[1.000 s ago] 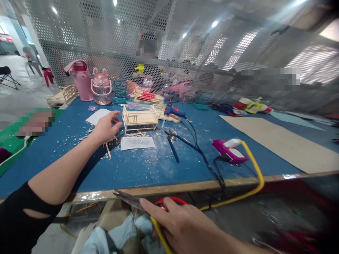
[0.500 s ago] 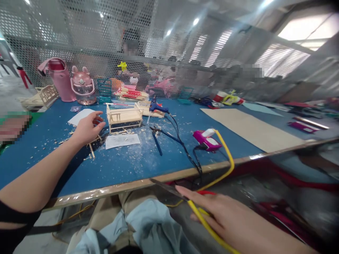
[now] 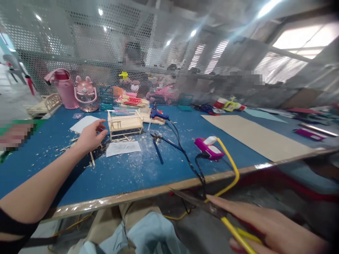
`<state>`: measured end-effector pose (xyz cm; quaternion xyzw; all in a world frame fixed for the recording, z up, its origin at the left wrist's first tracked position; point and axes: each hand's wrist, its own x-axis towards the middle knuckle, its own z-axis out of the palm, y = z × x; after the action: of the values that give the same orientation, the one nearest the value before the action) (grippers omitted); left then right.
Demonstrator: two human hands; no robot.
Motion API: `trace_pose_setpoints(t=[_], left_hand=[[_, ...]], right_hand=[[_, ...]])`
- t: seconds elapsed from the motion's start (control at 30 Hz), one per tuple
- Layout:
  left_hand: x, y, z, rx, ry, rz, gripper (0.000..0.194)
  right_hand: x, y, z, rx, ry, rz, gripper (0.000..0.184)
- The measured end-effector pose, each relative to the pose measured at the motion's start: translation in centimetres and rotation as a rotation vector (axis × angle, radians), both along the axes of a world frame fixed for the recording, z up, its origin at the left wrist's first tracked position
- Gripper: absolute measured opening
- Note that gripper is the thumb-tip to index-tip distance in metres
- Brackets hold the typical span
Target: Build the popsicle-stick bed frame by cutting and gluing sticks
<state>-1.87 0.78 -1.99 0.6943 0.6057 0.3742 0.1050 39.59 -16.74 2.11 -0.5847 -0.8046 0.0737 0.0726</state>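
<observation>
My left hand [image 3: 91, 135] rests over the blue table just left of a small wooden model bed [image 3: 125, 123], its fingers apart and nothing visible in them. Thin wood sticks [image 3: 92, 158] poke out from beneath it. Under the hand's far side is a white paper sheet [image 3: 83, 123]; a second white slip [image 3: 123, 148] lies in front of the model. Low on the right, my right hand [image 3: 267, 222] is closed on yellow-handled scissors [image 3: 193, 199] with long dark blades, pointing left in front of the table edge. The hand is partly blurred.
Blue-handled cutters [image 3: 158, 151] and a blue glue gun [image 3: 159, 114] lie mid-table. A purple power socket [image 3: 209, 148] with a yellow cord [image 3: 237, 173] sits near the front edge. Behind stand a pink bottle [image 3: 66, 90] and a clear pink jug [image 3: 86, 95]. Cardboard [image 3: 254, 135] lies right.
My right hand has moved right and down with the scissors. My left hand stays beside the model bed. The whole view has shifted slightly.
</observation>
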Motion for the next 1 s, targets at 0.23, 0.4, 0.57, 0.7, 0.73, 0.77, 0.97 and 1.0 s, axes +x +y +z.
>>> trace_pose_setpoints(t=[0.23, 0.4, 0.57, 0.7, 0.73, 0.77, 0.97, 1.0], left_hand=[[0.5, -0.1, -0.6, 0.046, -0.012, -0.058, 0.050], [0.7, -0.2, -0.6, 0.048, -0.021, -0.048, 0.048], [0.7, -0.3, -0.2, 0.035, -0.016, -0.022, 0.047], [0.1, -0.4, 1.5, 0.085, -0.065, 0.100, 0.045], [-0.1, -0.4, 2.1, 0.100, -0.082, 0.140, 0.044], [-0.4, -0.4, 2.8, 0.110, -0.091, 0.181, 0.042], [-2.6, 0.4, 5.8, -0.069, 0.093, 0.337, 0.036], [-3.0, 0.6, 5.8, -0.115, 0.154, 0.318, 0.036]], right_hand=[[-8.0, 10.7, 0.7, -0.022, 0.136, -0.202, 0.045], [-8.8, 17.9, -1.3, 0.074, -0.175, -0.263, 0.037], [-7.9, 19.8, -1.3, -0.048, -0.372, -0.228, 0.033], [-9.3, 19.2, 0.8, 0.084, -0.418, -0.212, 0.034], [-10.1, 19.1, 1.4, 0.148, -0.379, -0.175, 0.035], [-10.9, 19.1, 1.9, 0.206, -0.327, -0.120, 0.035], [-16.0, 20.5, 2.7, 0.149, -0.242, 0.039, 0.026], [-16.7, 20.6, 2.5, 0.112, -0.254, 0.091, 0.022]])
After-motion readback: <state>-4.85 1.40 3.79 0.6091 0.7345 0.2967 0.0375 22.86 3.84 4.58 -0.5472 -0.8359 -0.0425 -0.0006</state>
